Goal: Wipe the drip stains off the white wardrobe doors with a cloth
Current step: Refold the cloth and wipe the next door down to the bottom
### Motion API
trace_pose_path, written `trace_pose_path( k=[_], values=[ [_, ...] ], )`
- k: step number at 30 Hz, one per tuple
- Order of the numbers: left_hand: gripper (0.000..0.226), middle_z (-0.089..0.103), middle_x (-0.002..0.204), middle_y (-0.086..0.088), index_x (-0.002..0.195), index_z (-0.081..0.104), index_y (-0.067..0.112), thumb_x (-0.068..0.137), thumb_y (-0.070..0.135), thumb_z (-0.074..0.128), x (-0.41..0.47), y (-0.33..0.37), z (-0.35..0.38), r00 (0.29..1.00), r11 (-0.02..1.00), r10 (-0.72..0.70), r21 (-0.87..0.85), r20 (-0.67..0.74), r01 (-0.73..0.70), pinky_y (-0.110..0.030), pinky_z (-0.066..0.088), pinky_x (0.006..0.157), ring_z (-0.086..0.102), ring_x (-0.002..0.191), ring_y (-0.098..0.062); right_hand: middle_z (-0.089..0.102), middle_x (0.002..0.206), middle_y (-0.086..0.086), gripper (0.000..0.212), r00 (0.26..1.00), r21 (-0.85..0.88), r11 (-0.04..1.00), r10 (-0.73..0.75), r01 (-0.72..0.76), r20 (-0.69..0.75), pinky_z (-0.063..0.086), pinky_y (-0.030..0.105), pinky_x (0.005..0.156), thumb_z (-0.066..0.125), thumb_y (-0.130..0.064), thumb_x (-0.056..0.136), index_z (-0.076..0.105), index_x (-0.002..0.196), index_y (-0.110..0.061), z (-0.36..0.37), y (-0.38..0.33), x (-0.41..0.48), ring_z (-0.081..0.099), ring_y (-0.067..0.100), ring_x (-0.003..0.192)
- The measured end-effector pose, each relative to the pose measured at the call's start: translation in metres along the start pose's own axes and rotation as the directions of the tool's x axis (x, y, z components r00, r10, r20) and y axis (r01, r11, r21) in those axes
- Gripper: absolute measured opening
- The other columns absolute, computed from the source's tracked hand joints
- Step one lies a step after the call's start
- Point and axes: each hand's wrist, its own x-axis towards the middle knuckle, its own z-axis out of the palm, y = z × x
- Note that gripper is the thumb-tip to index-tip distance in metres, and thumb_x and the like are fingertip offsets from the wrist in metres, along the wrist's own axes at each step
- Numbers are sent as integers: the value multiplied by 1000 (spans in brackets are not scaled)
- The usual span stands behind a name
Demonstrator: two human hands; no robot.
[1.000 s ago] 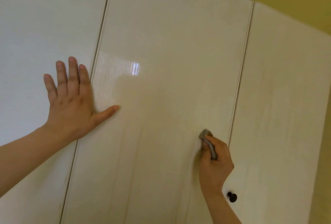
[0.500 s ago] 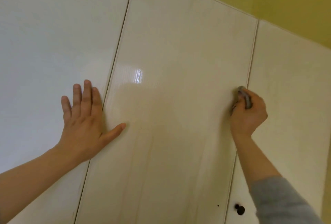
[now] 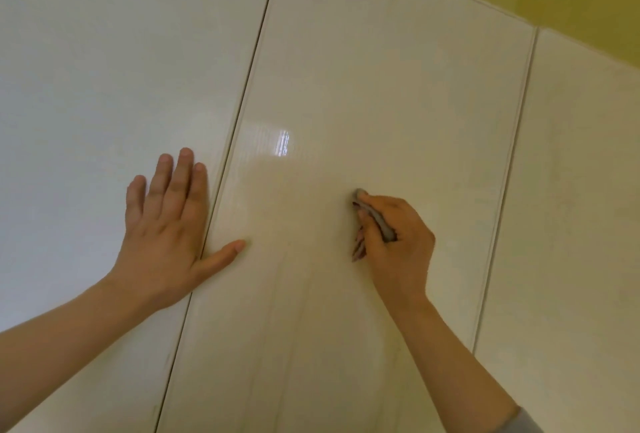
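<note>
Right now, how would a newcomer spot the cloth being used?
Find the middle wardrobe door, the glossy panel between two vertical seams. Right of its centre sits the right hand. The cloth is the small grey wad in its grip, darker than skin and door.

No text, label, brand, number or sign can be read anywhere

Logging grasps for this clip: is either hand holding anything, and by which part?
The right hand grips a grey cloth around its middle, one end sticking out above. The left hand holds nothing, flat on the doors.
</note>
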Motion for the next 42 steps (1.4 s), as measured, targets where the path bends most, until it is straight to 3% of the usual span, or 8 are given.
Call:
trace_pose_path(
  k=[3, 8, 11, 14, 17, 22, 29, 42],
  values=[
    [104, 12, 163, -19, 154, 22, 0, 87, 80, 15, 0, -10, -5, 999, 999, 50, 7, 4, -50, -58, 15, 115, 11, 150, -38, 71, 98, 4, 20, 991, 121, 989, 94, -83, -92, 54, 16, 68, 64, 0, 92, 74, 105, -10, -16, -20, -4, 68, 7, 73],
    [94, 10, 164, -14, 155, 21, 4, 92, 73, 19, -13, -20, -6, 993, 989, 120, -92, -2, -120, -48, 6, 121, 6, 152, -31, 70, 99, 0, 19, 974, 150, 966, 222, -212, -49, 57, 22, 72, 64, -2, 92, 74, 105, -12, -14, -32, -13, 69, 6, 80],
    [82, 22, 162, -14, 151, 35, 4, 96, 65, 25, -24, -36, -14, 987, 972, 157, -175, -9, -157, -55, 18, 118, 18, 150, -32, 68, 97, 5, 24, 988, 177, 972, 156, -155, 8, 50, 8, 57, 61, 8, 91, 73, 105, -7, 3, -54, -32, 64, -2, 65],
    [72, 29, 159, -15, 147, 41, 4, 97, 55, 32, -33, -48, -18, 981, 966, 195, -167, -21, -196, -56, 19, 117, 23, 148, -34, 66, 99, -1, 23, 990, 178, 976, 112, -127, 89, 54, 25, 49, 60, 0, 93, 73, 107, -12, 27, -65, -46, 63, 13, 56],
    [68, 26, 161, -13, 149, 39, 7, 97, 49, 36, -42, -59, -15, 975, 957, 220, -189, -12, -218, -52, 14, 120, 18, 150, -31, 66, 105, -5, 23, 994, 107, 994, 14, -25, 110, 59, 35, 64, 58, -19, 96, 73, 111, -12, 54, -71, -52, 66, 19, 74],
    [70, 19, 164, -10, 153, 31, 9, 99, 53, 33, -48, -83, -11, 942, 923, 334, -211, 25, -321, -50, 13, 122, 13, 152, -29, 72, 107, 3, 21, 983, -104, 978, -176, 182, 60, 46, 14, 95, 68, -1, 89, 74, 109, -6, 88, -67, -39, 64, 15, 100],
    [71, 20, 163, -11, 152, 33, 8, 98, 53, 37, -50, -88, -12, 937, 911, 350, -230, -7, -343, -47, 13, 123, 14, 152, -29, 71, 111, 9, 19, 970, -112, 970, -226, 215, -91, 49, 23, 98, 63, 0, 91, 73, 107, -2, 132, -74, -37, 63, 17, 106],
    [69, 21, 163, -11, 152, 33, 7, 93, 42, 44, -51, -90, -8, 934, 910, 356, -220, -23, -352, -47, 14, 122, 15, 152, -29, 72, 107, 1, 22, 923, -7, 941, -329, 337, 198, 53, 28, 92, 58, -2, 89, 75, 102, -6, 103, -77, -93, 64, 12, 104]
  ],
)
